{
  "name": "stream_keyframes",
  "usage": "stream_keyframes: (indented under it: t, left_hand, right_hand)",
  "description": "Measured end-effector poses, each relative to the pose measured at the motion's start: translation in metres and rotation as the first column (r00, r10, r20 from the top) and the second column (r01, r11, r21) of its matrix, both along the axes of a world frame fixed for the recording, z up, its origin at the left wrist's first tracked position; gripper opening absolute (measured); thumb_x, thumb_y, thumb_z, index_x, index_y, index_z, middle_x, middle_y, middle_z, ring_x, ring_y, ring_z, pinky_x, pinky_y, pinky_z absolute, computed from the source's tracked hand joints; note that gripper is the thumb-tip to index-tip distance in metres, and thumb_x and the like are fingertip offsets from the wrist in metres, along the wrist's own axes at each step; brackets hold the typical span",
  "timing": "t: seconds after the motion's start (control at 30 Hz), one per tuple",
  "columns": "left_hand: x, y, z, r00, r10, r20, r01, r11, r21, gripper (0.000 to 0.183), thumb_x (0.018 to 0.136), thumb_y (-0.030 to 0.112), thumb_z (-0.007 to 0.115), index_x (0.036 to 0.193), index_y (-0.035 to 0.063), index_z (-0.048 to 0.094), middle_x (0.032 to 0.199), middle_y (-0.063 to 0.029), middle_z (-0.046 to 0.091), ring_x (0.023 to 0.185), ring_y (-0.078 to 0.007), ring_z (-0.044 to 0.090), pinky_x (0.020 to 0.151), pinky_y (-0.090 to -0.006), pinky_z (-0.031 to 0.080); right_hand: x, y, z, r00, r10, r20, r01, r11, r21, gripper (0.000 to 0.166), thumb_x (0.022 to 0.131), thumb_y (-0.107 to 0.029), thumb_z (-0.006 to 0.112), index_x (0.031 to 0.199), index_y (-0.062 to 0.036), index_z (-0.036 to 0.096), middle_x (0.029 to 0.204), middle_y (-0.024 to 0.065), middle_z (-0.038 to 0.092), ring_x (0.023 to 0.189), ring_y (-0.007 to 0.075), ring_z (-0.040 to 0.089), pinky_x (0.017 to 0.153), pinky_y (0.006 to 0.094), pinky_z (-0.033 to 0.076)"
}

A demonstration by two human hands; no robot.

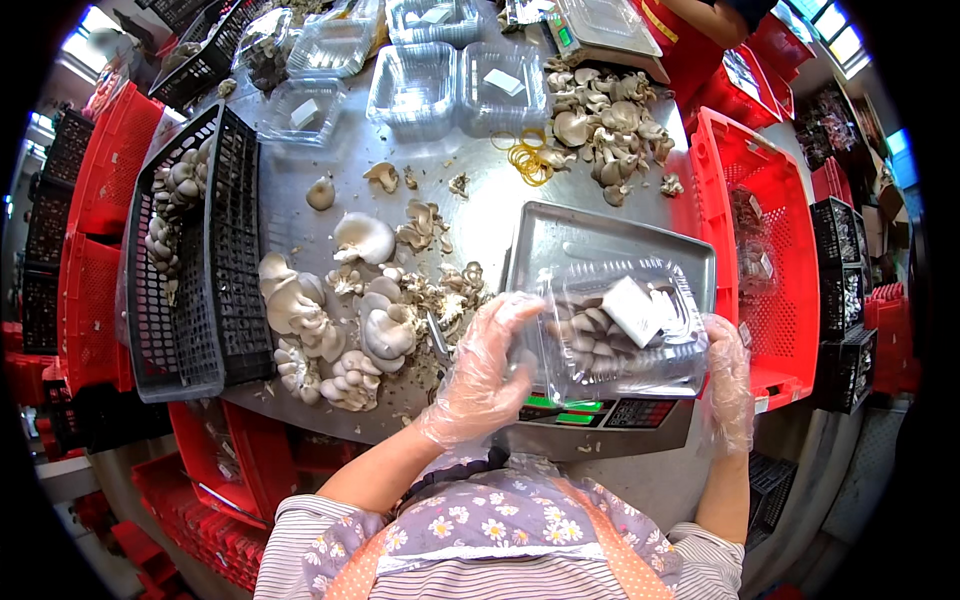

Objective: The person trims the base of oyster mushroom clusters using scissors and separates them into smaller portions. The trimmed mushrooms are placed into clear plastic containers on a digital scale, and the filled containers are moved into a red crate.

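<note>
A clear plastic clamshell box (pixel 600 367) of oyster mushrooms is held between my two gloved hands, over the steel tray (pixel 555 225) of a digital scale. On its lid sits a white label (pixel 632 309). My left hand (pixel 484 375) grips the box's left side, fingers partly behind the plastic. Against the right side rests my right hand (pixel 727 379). The scale's lit display and keypad (pixel 637 412) show below the box. Left of my left hand lie loose oyster mushroom clusters (pixel 386 322), with trimmings and a metal blade (pixel 437 337) beside them.
A black crate (pixel 225 300) with mushrooms stands left; a red crate (pixel 787 300) with packed boxes stands right. Open clamshells (pixel 412 86), a mushroom heap (pixel 615 120), rubber bands (pixel 531 161) and another scale (pixel 607 30) occupy the far side. Another person's arm (pixel 705 22) is beyond.
</note>
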State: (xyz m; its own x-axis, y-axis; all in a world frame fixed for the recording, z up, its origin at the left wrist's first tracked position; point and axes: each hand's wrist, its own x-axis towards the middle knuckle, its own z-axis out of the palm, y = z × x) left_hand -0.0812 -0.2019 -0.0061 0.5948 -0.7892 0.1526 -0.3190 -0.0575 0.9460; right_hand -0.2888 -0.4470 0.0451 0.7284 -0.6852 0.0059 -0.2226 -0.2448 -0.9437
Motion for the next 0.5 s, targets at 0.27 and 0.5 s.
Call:
stream_keyframes:
  t: [0.27, 0.5]
  left_hand:
    - [-0.025, 0.004, -0.003, 0.991, 0.024, 0.132, -0.026, 1.0, 0.009, 0.098, 0.078, 0.013, 0.08, 0.155, 0.004, 0.02, 0.155, -0.0204, 0.027, 0.146, -0.0347, 0.028, 0.115, -0.0457, 0.033]
    - [0.011, 0.006, -0.008, 0.895, 0.211, -0.392, -0.278, 0.953, -0.121, 0.041, 0.098, 0.008, 0.06, 0.137, 0.003, 0.048, 0.123, -0.0067, 0.057, 0.111, -0.0164, 0.058, 0.097, -0.0315, 0.047]
  right_hand:
    - [0.011, 0.018, 0.018, 0.99, -0.119, 0.077, 0.059, 0.839, 0.541, 0.06, 0.102, -0.059, 0.042, 0.102, -0.002, 0.063, 0.074, 0.0063, 0.059, 0.069, 0.0133, 0.054, 0.066, 0.0271, 0.044]
    - [0.012, 0.045, 0.024, 0.998, -0.065, 0.012, 0.062, 0.98, 0.191, 0.032, 0.105, -0.029, 0.049, 0.1, -0.0012, 0.063, 0.072, 0.0046, 0.058, 0.062, 0.0104, 0.052, 0.056, 0.0242, 0.043]
